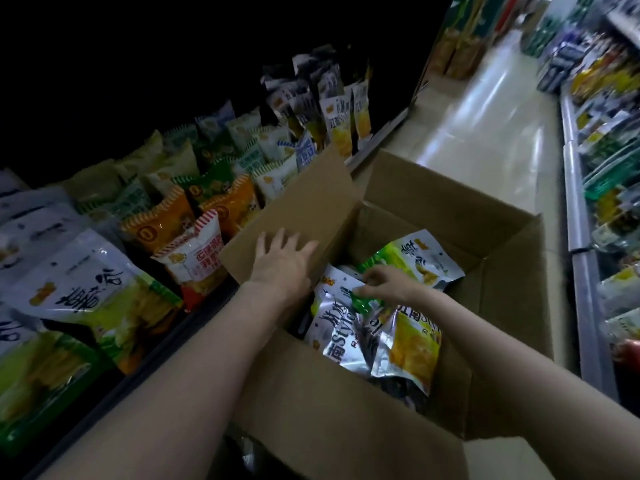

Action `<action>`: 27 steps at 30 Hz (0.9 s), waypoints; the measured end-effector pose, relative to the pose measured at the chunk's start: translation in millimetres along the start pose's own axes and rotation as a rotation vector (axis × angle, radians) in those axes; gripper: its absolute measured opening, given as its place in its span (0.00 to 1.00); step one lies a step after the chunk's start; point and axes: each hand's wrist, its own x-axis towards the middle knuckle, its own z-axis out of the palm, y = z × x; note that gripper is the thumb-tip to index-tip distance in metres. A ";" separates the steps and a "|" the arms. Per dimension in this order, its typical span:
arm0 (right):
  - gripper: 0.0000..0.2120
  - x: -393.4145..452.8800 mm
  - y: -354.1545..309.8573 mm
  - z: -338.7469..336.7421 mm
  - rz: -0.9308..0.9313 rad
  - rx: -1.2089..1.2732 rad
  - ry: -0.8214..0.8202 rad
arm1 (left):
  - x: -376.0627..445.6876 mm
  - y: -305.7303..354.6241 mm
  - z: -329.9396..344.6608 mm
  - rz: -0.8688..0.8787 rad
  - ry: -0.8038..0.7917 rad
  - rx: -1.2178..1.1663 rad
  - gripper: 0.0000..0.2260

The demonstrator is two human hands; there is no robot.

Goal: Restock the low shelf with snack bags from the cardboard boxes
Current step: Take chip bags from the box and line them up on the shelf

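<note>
**Both hands at an open carton of snack bags beside the low shelf**

An open cardboard box of plain brown corrugated board stands on the glossy aisle floor, its left side against the front edge of the low shelf. The left hand lies flat, fingers spread and straight, on the box's raised left flap, gripping nothing. The right hand reaches into the box with fingers bent, pinching the green top edge of a snack bag in the middle of the heap.

The bags in the box are crinkled, shiny foil pouches. A silver one near the box's near-left corner carries large dark lettering that reads "Style" beside Chinese characters. A silver-and-yellow pouch to its right shows a picture of pale chips. At the far side of the box lies a white and lime-green bag with brush-style Chinese characters.

On the shelf, pillow-shaped packs stand in rows. At its near end a white and green bag bears the same kind of brush calligraphy. Further along stand a red-and-white striped bag with red Chinese print, orange bags with striped tops, then green ones; their small print is too blurred to read. At the far end, tall dark and yellow pouches stand upright.
</note>
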 end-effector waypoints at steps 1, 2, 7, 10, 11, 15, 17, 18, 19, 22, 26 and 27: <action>0.25 9.9 1.0 5.3 -0.014 -0.038 0.038 | 3.9 -2.9 1.6 -0.015 -0.017 -0.010 0.29; 0.27 19.4 2.8 12.6 -0.025 -0.076 0.037 | 7.4 -5.2 4.8 -0.025 -0.041 -0.015 0.29; 0.37 72.0 17.7 54.8 0.148 -0.089 -0.005 | 30.2 -12.2 39.0 0.000 -0.171 0.059 0.31; 0.35 97.2 26.5 70.5 0.266 -0.110 0.103 | 37.3 -11.6 59.7 -0.038 -0.154 -0.003 0.33; 0.34 102.2 27.5 72.9 0.268 -0.125 0.129 | 37.9 -12.9 64.6 -0.046 -0.144 -0.024 0.33; 0.33 117.8 31.2 71.6 0.237 -0.120 0.131 | 39.1 -19.1 70.4 -0.036 -0.120 -0.060 0.35; 0.31 121.3 27.9 69.1 0.237 -0.131 0.083 | 37.9 -19.5 69.5 -0.038 -0.122 -0.052 0.35; 0.28 121.8 28.7 67.3 0.239 -0.158 0.090 | 37.6 -18.0 69.4 -0.036 -0.125 -0.044 0.35; 0.23 120.8 28.9 65.3 0.223 -0.189 0.111 | 37.0 -17.1 69.4 -0.031 -0.125 -0.037 0.35; 0.08 111.0 36.1 61.8 0.146 -0.217 0.123 | 33.9 -20.4 69.2 -0.013 -0.118 -0.041 0.35; 0.21 86.1 29.1 49.2 0.023 -0.247 -0.048 | 29.0 -29.8 69.4 -0.007 -0.100 -0.074 0.35; 0.21 80.4 24.6 46.5 -0.004 -0.268 -0.103 | 25.3 -33.0 70.3 -0.003 -0.100 -0.078 0.36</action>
